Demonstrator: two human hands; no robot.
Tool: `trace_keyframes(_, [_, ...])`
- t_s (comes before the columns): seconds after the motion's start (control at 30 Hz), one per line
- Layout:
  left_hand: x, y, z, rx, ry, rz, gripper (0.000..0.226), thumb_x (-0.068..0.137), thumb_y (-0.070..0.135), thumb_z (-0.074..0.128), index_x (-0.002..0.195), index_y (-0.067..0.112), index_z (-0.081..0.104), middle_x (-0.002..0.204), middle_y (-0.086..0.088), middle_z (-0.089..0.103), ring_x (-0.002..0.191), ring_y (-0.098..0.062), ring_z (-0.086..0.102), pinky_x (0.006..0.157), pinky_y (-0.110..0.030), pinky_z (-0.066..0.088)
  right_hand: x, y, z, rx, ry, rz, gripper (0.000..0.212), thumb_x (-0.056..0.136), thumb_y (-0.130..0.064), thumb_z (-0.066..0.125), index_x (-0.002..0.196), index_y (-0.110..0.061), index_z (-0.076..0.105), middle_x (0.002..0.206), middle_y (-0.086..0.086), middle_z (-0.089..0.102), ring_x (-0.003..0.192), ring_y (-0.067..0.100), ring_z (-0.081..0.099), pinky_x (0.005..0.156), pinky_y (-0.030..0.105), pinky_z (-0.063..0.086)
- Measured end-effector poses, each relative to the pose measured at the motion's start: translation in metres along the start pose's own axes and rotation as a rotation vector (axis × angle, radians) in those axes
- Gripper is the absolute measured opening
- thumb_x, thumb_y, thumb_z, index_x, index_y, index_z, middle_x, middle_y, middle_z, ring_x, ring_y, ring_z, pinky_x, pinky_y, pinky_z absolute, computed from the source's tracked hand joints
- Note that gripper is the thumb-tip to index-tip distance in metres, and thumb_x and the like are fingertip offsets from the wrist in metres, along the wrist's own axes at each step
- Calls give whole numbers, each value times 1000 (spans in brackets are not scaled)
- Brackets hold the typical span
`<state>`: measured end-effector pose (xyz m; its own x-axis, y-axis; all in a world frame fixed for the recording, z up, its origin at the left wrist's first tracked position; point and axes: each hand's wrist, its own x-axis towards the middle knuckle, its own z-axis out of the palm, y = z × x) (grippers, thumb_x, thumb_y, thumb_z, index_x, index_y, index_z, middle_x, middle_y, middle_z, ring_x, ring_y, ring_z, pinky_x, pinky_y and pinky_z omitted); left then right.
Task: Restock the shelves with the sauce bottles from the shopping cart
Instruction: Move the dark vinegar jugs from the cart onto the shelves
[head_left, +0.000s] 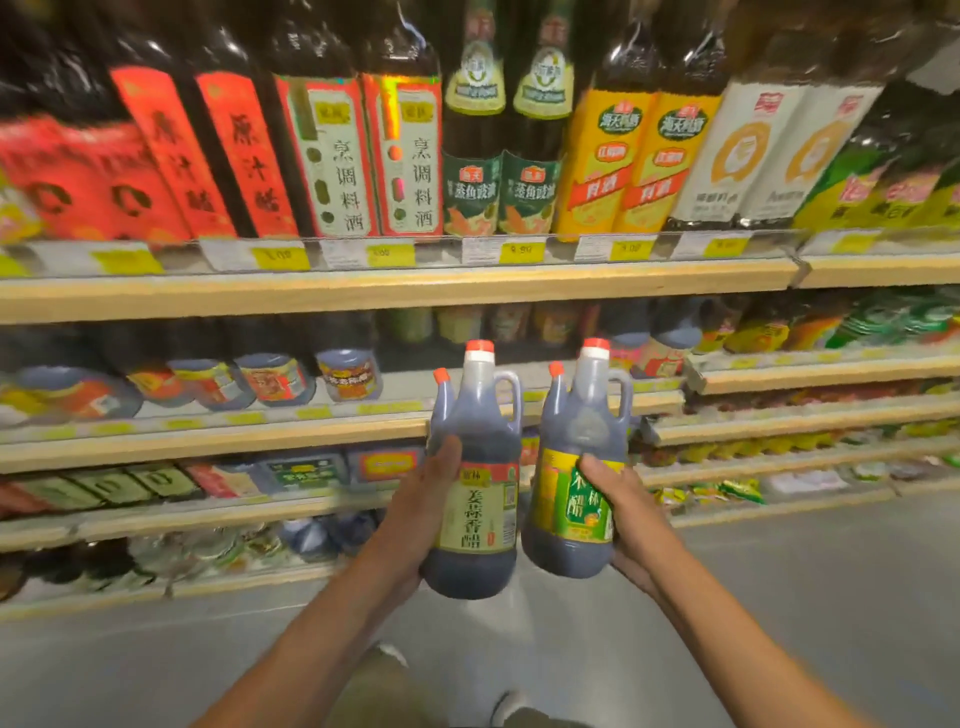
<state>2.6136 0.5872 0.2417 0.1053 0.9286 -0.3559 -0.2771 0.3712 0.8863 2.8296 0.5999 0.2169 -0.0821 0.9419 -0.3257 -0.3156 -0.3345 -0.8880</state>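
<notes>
Left hand (415, 499) and right hand (621, 506), fingers wrapped round beige-label bottle (475, 488) and green-label bottle (576, 483), held before middle shelf (218, 441) at 12 o'clock; full, heavy, slick plastic—handles likely safer.

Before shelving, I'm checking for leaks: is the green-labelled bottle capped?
Capped: a red-and-white cap sits on the green-labelled bottle, held nearly upright in the right hand. Seal tightness: cannot tell.

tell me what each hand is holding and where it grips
Left hand grips the beige-label vinegar jug around its body; right hand grips the green-label vinegar jug around its lower body.
</notes>
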Motion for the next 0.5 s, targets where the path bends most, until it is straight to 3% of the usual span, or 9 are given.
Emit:
trace_keyframes(0.17, [-14, -15, -22, -33, 170, -5, 73, 73, 69, 52, 117, 12, 68, 104, -14, 77, 97, -32, 75, 87, -45, 58, 18, 9, 19, -49, -132, 101, 54, 78, -17, 77, 129, -7, 60, 116, 21, 72, 103, 35, 71, 84, 44, 60])
trace_keyframes(0.27, [-17, -22, -31, -51, 228, 11, 71, 77, 65, 51, 119, 10, 67, 107, -16, 77, 99, -34, 74, 92, -49, 57, 33, 19, 27, -93, -204, 169, 55, 78, -24, 76, 128, -6, 62, 119, 21, 70, 111, 38, 68, 97, 50, 54])
trace_keyframes(0.4, [-18, -29, -46, -81, 271, 52, 63, 87, 58, 43, 118, 8, 67, 104, -18, 77, 91, -32, 76, 74, -40, 62, 65, 28, 36, -125, -222, 240, 63, 76, -33, 80, 132, -13, 59, 119, 19, 71, 109, 37, 69, 95, 49, 55])
trace_keyframes(0.5, [-19, -31, -60, -93, 307, 70, 63, 87, 60, 43, 114, 8, 68, 103, -19, 77, 90, -32, 76, 72, -38, 62, 95, 34, 48, -157, -284, 278, 60, 84, -41, 75, 134, -12, 58, 125, 22, 67, 117, 40, 64, 105, 56, 47])
